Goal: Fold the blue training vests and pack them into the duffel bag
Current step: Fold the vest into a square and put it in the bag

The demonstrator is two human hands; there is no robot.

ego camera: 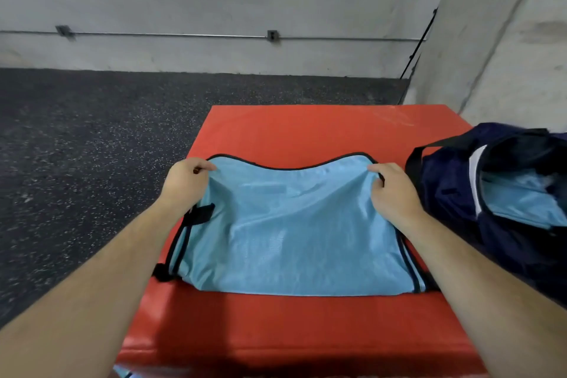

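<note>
Both hands hold the vest (291, 230). Left hand (184, 181): fingers curled, thumb and forefinger pinching the fabric at the far left corner. Right hand (395, 190): fingers curled, pinching the far right corner at the black trim. The far edge sags in a shallow curve between the two grips. The vest is light blue mesh with black binding. It lies flat on the red pad (276, 325), its near edge straight and parallel to the pad's near edge, with bare red surface showing in front and beyond. Layered edges show along both sides, and black tabs project at the left side. The bag (454, 193), dark navy, sits at the pad's right edge, just beside the right hand, with its mouth open. Light blue cloth (518, 199) lies inside it. A black strap (412, 159) arches at its left end. Dark speckled floor (92, 147) lies left of the pad. A grey wall (214, 3) with a horizontal pipe (184, 36) stands behind.
</note>
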